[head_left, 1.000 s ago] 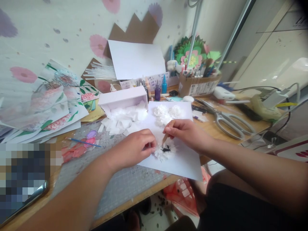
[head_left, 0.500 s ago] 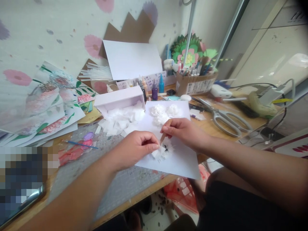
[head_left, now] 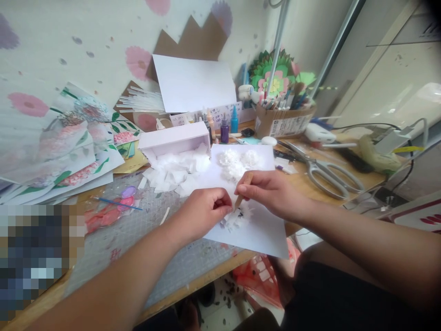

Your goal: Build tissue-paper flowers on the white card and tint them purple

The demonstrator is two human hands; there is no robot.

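- From the head camera, the big white sheet [head_left: 268, 239] lies on the table, partly on a gray mat [head_left: 168, 264].
- A frilly white paper flower [head_left: 236, 223] is on the near part of the sheet, under the two hands. It has a small dark spot in its middle.
- The right hand [head_left: 266, 191] is above the sheet. Its thumb and fingers pinch a flat brown stick [head_left: 238, 201], with the low end pointing down at the flower.
- The left hand [head_left: 206, 211] reaches over the sheet's left side. Its thumb and finger are pressed together by the stick's low end. I cannot tell if a bit of paper is between them.
- Three fluffy white puffs [head_left: 236, 168] sit together on the far part of the sheet.
- Left of the sheet, lots of white paper bits [head_left: 168, 174] lie in a pile by an open white box [head_left: 174, 135].
- Right of the sheet are big silver scissors [head_left: 319, 171].
- Past the sheet's far edge stand a purple bottle [head_left: 224, 132] and a blue bottle [head_left: 234, 122].
- Well left of the sheet lies a thin blue brush [head_left: 119, 203].
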